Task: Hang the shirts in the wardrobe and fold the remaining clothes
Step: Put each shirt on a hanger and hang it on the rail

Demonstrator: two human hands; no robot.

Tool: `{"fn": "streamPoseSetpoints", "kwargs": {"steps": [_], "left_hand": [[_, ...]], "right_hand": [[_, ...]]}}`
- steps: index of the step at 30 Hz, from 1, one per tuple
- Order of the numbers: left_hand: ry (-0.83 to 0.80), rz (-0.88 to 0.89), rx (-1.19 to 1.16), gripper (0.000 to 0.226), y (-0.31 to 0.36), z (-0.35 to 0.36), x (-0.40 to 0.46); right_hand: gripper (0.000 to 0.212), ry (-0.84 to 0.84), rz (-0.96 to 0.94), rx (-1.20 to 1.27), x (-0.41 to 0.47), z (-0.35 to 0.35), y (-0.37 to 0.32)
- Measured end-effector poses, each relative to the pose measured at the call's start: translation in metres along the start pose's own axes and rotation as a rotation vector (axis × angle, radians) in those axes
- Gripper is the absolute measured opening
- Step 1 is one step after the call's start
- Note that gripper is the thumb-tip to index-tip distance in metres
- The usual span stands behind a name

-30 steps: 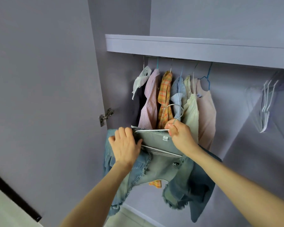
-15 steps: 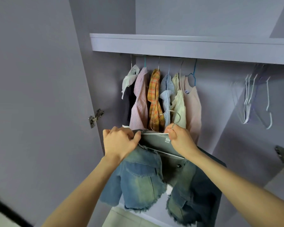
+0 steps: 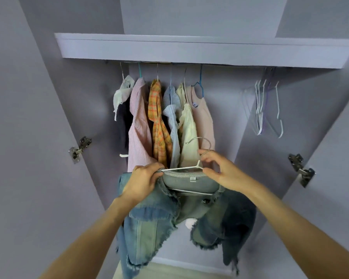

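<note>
Six garments [image 3: 161, 121] hang on the rail, one denim jacket [image 3: 149, 224] on one white hanger [image 3: 184, 168], two hinges [image 3: 80, 147].

Soft, even, cool light fills the scene with no glare. A faint shadow lies under the shelf [image 3: 189, 51] above the hands [image 3: 143, 181]. Wide-angle distortion bends edges outward; the empty hangers [image 3: 268, 109] right of them look slightly blurred.

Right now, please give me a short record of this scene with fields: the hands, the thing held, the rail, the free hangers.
left hand: left hand grips the denim jacket at its collar
right hand: right hand pinches the white hanger near its hook
held item: jacket is on the hanger, not yet on the rail
rail: six hung shirts under the shelf
free hangers: empty hangers at the right
</note>
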State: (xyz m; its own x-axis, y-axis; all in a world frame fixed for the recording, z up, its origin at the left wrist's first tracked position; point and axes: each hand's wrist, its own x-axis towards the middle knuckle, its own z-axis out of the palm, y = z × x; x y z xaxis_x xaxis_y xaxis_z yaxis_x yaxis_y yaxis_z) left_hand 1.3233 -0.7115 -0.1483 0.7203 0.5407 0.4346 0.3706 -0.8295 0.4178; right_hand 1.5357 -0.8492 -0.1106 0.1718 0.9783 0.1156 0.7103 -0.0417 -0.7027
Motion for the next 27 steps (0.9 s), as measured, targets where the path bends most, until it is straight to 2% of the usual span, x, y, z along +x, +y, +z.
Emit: {"fn": "streamPoseSetpoints", "kwargs": {"steps": [2,5,9,11,14,19,24,27], "left_hand": [[-0.025,-0.016,-0.049,0.012,0.0,0.009,0.001],[-0.088,-0.034,-0.135,0.017,0.002,0.026,0.007],[-0.129,0.001,-0.183,0.022,0.021,0.056,0.026],[-0.187,0.021,-0.106,0.025,0.033,0.074,0.039],[-0.255,0.152,0.084,0.025,0.057,0.093,0.059],[-0.323,0.134,0.168,0.041,0.084,0.102,0.085],[-0.238,0.085,0.258,0.041,0.093,0.09,0.109],[-0.177,0.075,0.288,0.041,0.095,0.08,0.126]], "right_hand": [[0.034,-0.106,0.136,-0.242,-0.018,-0.01,0.017],[0.008,-0.179,0.245,-0.376,-0.04,-0.017,0.029],[0.018,-0.149,0.317,-0.424,-0.064,-0.034,0.032],[0.025,-0.1,0.371,-0.43,-0.076,-0.04,0.032],[0.029,-0.008,0.446,-0.401,-0.092,-0.05,0.03],[0.017,0.231,0.639,-0.281,-0.112,-0.062,0.026],[0.018,0.5,0.751,-0.226,-0.11,-0.064,0.024],[0.024,0.535,0.699,-0.167,-0.088,-0.061,0.019]]}}
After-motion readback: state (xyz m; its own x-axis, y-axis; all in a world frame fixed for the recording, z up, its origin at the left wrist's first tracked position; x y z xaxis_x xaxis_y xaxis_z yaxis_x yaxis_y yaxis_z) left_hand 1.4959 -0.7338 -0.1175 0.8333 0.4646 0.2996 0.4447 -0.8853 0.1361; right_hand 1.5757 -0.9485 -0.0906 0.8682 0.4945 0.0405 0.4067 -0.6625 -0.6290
